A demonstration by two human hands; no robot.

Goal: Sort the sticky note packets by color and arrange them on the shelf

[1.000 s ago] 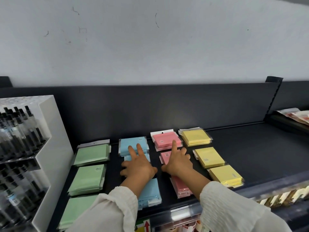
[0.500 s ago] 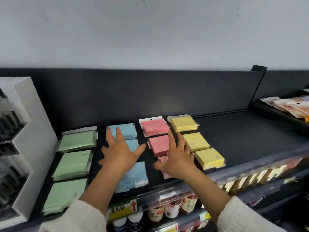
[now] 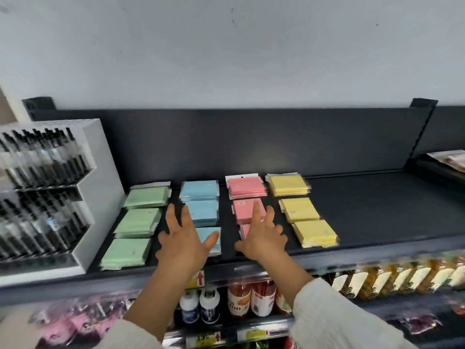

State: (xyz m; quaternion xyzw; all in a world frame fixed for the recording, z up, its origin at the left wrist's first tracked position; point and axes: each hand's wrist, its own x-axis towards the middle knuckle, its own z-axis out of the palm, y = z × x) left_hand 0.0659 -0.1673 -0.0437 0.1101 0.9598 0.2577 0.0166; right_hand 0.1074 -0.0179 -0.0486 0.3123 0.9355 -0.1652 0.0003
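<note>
Sticky note packets lie in four colour columns on the dark shelf (image 3: 377, 212): green packets (image 3: 137, 222) at left, then blue packets (image 3: 201, 192), pink packets (image 3: 245, 187) and yellow packets (image 3: 299, 210). My left hand (image 3: 185, 240) hovers with fingers spread over the front of the blue column, covering part of the nearest blue packet. Fingers apart as well, my right hand (image 3: 263, 235) hangs over the front pink packet and hides most of it. Neither hand holds anything.
A white pen display rack (image 3: 50, 192) stands at the shelf's left end. Printed packs (image 3: 450, 158) lie on the neighbouring shelf at far right. Below the shelf edge are bottles (image 3: 239, 298) and a row of packaged goods (image 3: 402, 275).
Both hands have lifted off the blue and pink packets and drawn back toward the shelf's front edge, fingers spread. The camera has pulled back and tilted, showing lower shelves.
</note>
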